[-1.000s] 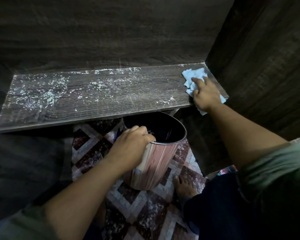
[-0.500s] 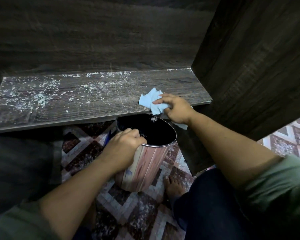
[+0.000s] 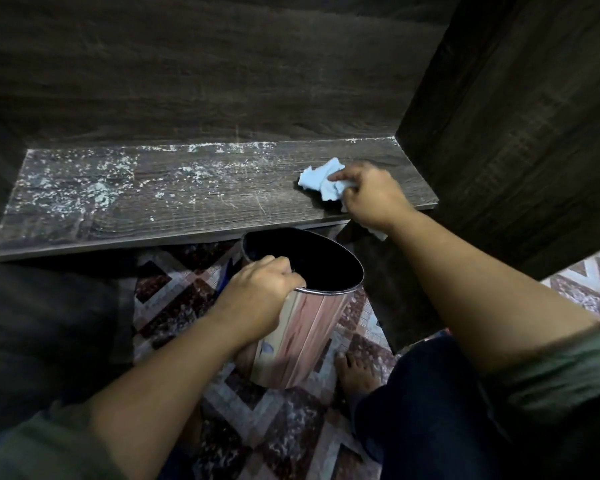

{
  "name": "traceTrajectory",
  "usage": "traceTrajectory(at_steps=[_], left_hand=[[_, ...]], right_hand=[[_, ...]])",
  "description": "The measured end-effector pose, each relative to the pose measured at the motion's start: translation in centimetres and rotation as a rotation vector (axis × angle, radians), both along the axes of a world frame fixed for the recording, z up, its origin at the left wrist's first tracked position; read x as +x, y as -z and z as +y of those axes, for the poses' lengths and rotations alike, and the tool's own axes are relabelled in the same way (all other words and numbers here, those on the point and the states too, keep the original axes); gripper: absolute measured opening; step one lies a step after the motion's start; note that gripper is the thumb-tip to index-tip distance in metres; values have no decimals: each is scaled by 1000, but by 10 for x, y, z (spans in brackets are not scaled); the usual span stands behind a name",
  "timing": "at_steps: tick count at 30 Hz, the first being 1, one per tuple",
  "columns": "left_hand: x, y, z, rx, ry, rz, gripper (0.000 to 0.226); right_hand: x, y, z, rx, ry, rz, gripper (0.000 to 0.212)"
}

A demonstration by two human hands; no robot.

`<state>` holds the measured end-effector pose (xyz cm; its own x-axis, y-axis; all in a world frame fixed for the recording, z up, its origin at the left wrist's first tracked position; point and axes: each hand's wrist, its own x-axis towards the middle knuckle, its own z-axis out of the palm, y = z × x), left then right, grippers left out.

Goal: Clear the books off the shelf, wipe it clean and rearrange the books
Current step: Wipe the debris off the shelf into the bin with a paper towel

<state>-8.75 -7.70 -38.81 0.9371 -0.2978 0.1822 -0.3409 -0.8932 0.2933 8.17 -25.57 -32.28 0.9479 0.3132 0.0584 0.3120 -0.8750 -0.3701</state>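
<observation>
The dark wooden shelf (image 3: 194,209) holds no books and is speckled with white dust, thickest at its left and along the back. My right hand (image 3: 371,195) grips a crumpled light-blue cloth (image 3: 321,180) and presses it onto the shelf's right part. Just below the shelf's front edge, my left hand (image 3: 257,292) grips the rim of a wood-patterned bin (image 3: 298,323) with a black inside, and the bin is tilted. No books are in view.
A dark wooden side panel (image 3: 516,133) rises at the right of the shelf, and a dark back panel (image 3: 205,71) stands behind it. Patterned floor tiles (image 3: 174,299) lie below. My bare foot (image 3: 354,372) is beside the bin.
My right hand swept the cloth from the shelf's right corner to the front edge over the bin, then moved back onto the shelf. My left hand kept hold of the bin.
</observation>
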Motion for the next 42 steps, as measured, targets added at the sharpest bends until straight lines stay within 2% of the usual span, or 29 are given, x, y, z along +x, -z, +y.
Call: traceTrajectory(at_steps=[3,5,8,10,12,13,16,17,18,20,22,24,28,32,36,39,42], left_hand=[[0,-2,0,-7,0,5,50],[1,-4,-1,-9,2,12,49],[1,-7,0,-13,-1,34,47],[1,-9,0,-13,0,55,45],[2,-10,0,-20,3,63,43],[2,-11,0,-20,5,74,42],[1,-13,-1,-15,8,103,38],[1,-14,-2,-16,7,107,39],[1,-14,-2,-16,7,113,39],[1,-14,-2,-21,2,110,39],[4,-14,-3,-47,-5,89,39],[7,-14,-4,-51,-11,73,39],[15,-9,-5,-45,-20,61,45],[23,-9,-6,-65,-18,65,40],[33,-10,-7,-91,-39,115,38],[36,-10,-8,-81,-36,149,38],[37,-8,-9,-69,-21,189,37]], right_hand=[[-2,25,6,-235,-108,176,65],[-7,30,7,-322,-207,177,77],[-15,18,5,-297,-308,139,65],[-21,-1,-1,-260,-343,232,55],[-30,-22,-6,-226,-309,298,49],[-35,-28,-8,-184,-268,257,46],[-54,-25,-8,-33,-158,-86,48],[-58,-17,-6,-22,-158,-130,51],[-61,-8,-4,-55,-180,-106,53],[-64,7,-5,-152,-206,81,53],[-61,10,-10,-97,-171,177,50],[-48,4,-13,8,-110,84,50],[-2,-2,-21,76,43,-127,53],[53,10,-26,8,218,-168,57],[107,19,-20,-76,142,-52,74],[124,27,-12,-253,98,50,71],[125,31,-9,-275,99,43,68]])
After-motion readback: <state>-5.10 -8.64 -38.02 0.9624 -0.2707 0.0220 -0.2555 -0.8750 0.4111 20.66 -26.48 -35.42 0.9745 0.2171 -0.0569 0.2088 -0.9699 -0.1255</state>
